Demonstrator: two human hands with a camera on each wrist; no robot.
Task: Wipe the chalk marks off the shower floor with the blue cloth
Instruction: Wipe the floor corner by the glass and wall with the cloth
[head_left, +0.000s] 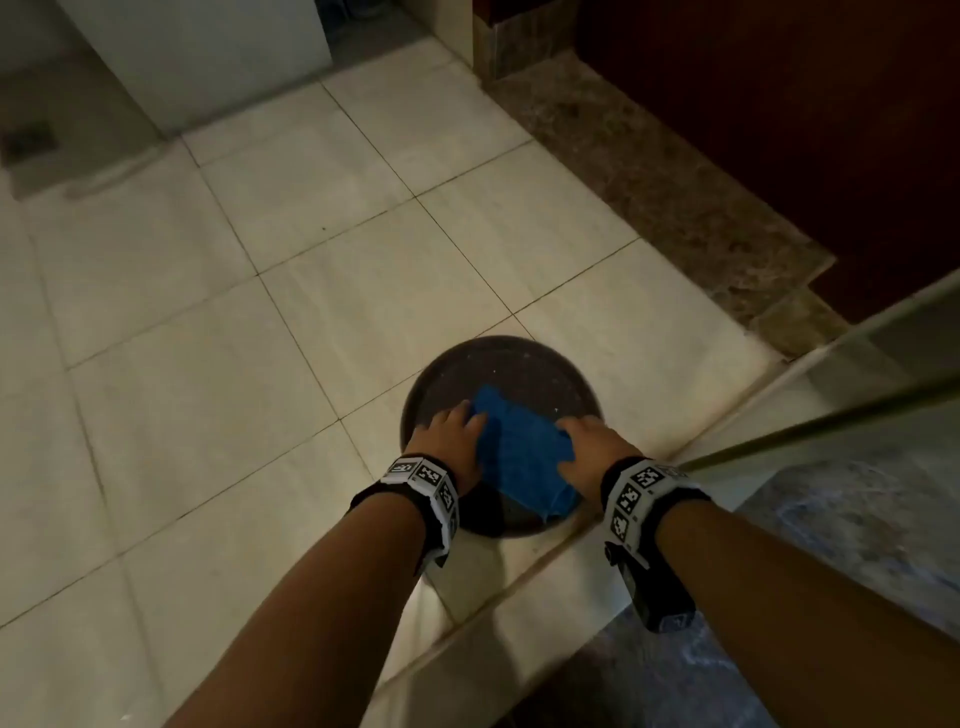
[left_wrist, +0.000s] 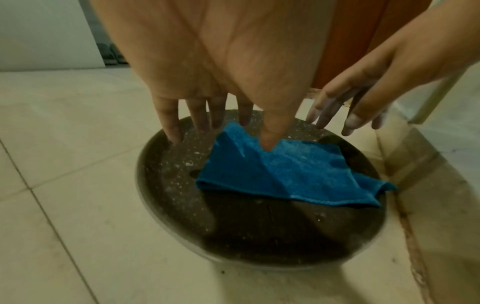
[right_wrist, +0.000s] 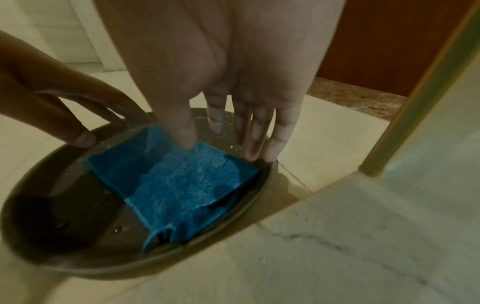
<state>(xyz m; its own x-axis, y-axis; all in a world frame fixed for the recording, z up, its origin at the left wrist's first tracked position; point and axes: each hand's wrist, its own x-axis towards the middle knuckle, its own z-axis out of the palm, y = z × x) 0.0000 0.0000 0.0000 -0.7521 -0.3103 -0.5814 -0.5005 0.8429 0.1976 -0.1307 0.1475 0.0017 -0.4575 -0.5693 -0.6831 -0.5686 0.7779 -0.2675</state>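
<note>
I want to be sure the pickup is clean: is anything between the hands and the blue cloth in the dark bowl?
Nothing visible. The blue cloth lies uncovered in the dark bowl; the left hand and the right hand flank it with straight fingers, each thumb at its edge.

dark speckled round pan (head_left: 467, 374), brown door (head_left: 805, 130)

The blue cloth (head_left: 519, 452) hides part of the dark pan (head_left: 467, 364), whose near rim the wrists cover.
</note>
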